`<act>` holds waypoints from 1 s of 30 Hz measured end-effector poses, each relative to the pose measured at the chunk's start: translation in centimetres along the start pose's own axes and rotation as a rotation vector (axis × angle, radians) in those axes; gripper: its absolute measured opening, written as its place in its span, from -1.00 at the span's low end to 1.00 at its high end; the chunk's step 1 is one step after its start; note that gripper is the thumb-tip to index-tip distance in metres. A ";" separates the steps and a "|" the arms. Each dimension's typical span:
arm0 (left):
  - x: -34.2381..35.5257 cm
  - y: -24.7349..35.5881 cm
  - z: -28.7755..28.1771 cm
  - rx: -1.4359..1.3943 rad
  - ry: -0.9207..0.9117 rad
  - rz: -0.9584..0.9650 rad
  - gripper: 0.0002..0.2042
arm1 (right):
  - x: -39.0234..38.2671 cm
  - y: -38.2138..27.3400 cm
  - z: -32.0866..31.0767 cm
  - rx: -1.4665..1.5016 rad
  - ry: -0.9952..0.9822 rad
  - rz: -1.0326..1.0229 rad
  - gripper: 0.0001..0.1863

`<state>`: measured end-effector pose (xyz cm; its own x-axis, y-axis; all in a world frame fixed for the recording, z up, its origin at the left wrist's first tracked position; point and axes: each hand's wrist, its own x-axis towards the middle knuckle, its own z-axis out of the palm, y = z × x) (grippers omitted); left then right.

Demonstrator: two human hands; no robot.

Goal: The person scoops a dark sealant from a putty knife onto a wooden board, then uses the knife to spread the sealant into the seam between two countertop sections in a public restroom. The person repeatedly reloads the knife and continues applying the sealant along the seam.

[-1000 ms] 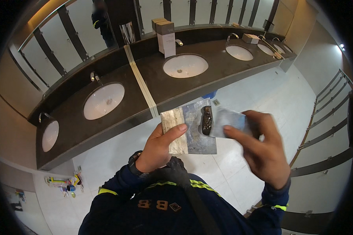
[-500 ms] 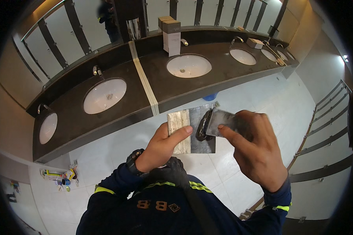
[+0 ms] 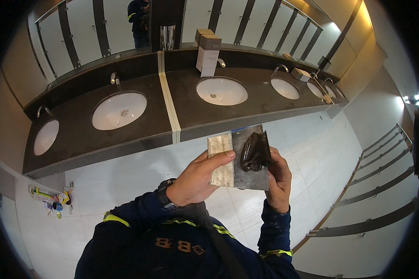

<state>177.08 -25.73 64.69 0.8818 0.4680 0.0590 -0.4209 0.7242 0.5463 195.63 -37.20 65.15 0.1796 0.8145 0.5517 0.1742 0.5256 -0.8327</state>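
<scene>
My left hand [image 3: 195,179] is closed around a wide flat metal scraper [image 3: 249,180] with a cream, worn grip strip [image 3: 220,160], thumb pressed on the strip. On its grey blade lies a thick mound of glossy, dark brown-black paste [image 3: 253,151]. My right hand [image 3: 278,179] is closed at the blade's right edge, fingers bent, on a second flat metal scraper that shows almost edge-on against the paste. Most of this second scraper is hidden by that angle and by my fingers.
Beyond my hands runs a dark counter [image 3: 139,136] with several white sinks [image 3: 121,111] and taps, split by a pale taped seam [image 3: 168,100]. A tall box [image 3: 208,58] stands by the middle sink. Cans and tools [image 3: 53,200] lie on the floor at left; cubicle panels [image 3: 381,186] stand right.
My right hand has moved left and down, turning its scraper from broadside to nearly edge-on beside the paste. The paste looks broader on the blade. The view has shifted slightly.
</scene>
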 end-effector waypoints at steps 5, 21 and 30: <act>-0.2 1.1 -1.3 0.096 0.124 0.024 -0.63 | 1.6 1.1 -1.3 -0.306 -0.093 0.095 -0.50; 3.9 13.2 -12.1 0.393 0.370 0.053 -0.64 | 21.7 2.5 2.9 -1.116 -0.665 -0.208 -0.53; 6.1 25.8 -40.3 1.298 0.636 0.477 -0.67 | 39.6 28.3 7.0 -0.921 -0.749 -0.127 -0.50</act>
<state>163.05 16.21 45.44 0.3436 0.9015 0.2632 0.1409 -0.3266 0.9346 200.84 11.62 63.09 -0.4453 0.8707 0.2085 0.8336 0.4882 -0.2584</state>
